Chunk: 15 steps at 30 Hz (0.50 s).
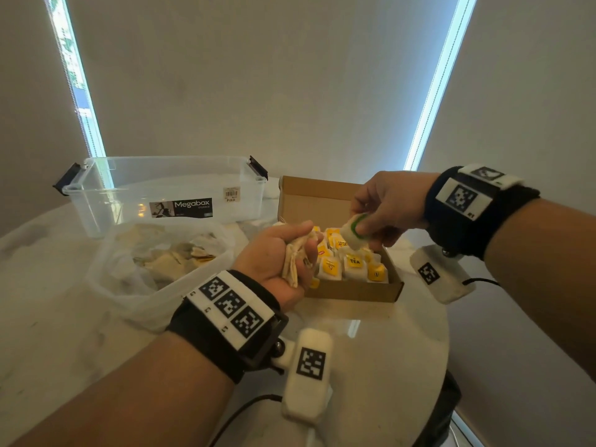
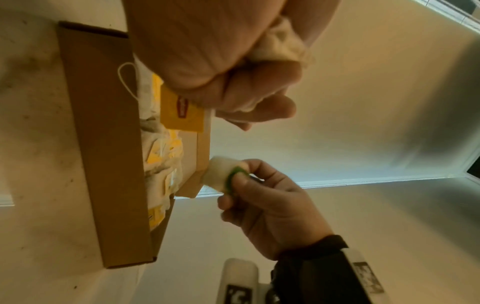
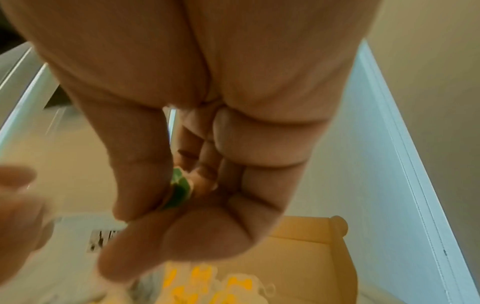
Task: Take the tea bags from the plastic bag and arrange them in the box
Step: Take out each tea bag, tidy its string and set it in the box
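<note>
A brown cardboard box (image 1: 354, 290) (image 2: 103, 144) stands open on the round table, with several yellow-tagged tea bags (image 1: 353, 264) in rows inside. My left hand (image 1: 283, 253) (image 2: 233, 67) grips a bunch of pale tea bags (image 1: 295, 258) (image 2: 280, 45) at the box's left edge. My right hand (image 1: 380, 217) (image 2: 259, 197) (image 3: 187, 195) pinches one white tea bag with a green tag (image 1: 354, 232) (image 2: 223, 174) (image 3: 179, 189) above the box. The clear plastic bag (image 1: 154, 262) with more tea bags lies to the left.
An empty clear Megabox storage tub (image 1: 167, 191) stands behind the plastic bag. The table edge (image 1: 445, 333) curves close on the right. Window blinds hang behind the table.
</note>
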Available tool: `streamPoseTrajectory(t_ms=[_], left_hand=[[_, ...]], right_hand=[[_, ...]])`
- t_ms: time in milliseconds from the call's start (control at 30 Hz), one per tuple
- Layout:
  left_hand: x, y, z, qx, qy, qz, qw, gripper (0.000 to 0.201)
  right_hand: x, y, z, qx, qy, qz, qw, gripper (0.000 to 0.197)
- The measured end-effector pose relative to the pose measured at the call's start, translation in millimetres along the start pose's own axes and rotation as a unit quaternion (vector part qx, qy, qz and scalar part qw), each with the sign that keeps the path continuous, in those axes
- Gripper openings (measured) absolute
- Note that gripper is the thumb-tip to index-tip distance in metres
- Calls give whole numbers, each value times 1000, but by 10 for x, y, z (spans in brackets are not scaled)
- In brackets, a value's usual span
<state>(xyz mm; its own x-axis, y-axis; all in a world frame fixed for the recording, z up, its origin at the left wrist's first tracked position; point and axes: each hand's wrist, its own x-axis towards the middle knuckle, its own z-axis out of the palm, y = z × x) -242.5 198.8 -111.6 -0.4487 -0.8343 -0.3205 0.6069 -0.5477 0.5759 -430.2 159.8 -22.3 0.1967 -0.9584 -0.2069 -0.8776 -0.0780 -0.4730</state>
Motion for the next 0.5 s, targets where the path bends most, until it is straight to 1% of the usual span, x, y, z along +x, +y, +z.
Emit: streamPoseTrajectory(t_ms=[67, 167, 300, 400, 467, 500], left_hand=[[-5, 10, 7, 2, 4, 2, 1000, 19], [-6, 4, 2, 9, 8, -1, 1000, 16], [-26, -7, -11, 17, 11, -3, 1000, 14], [-20, -12, -25, 18, 11, -2, 1000, 16], [-20, -18, -20, 17, 12, -1, 1000, 19], [-20, -20, -15, 19, 11, -3, 1000, 17]], right_hand=[[70, 40, 67, -81, -19, -5, 996, 7], [164, 99, 149, -137, -44, 3, 990, 20], [244, 175, 241, -159, -71, 21, 985, 19], [282, 220, 337, -165, -72, 34, 983, 16], [308, 240, 383, -160, -75, 40, 983, 21], [314, 244, 400, -159, -79, 41, 983, 25]])
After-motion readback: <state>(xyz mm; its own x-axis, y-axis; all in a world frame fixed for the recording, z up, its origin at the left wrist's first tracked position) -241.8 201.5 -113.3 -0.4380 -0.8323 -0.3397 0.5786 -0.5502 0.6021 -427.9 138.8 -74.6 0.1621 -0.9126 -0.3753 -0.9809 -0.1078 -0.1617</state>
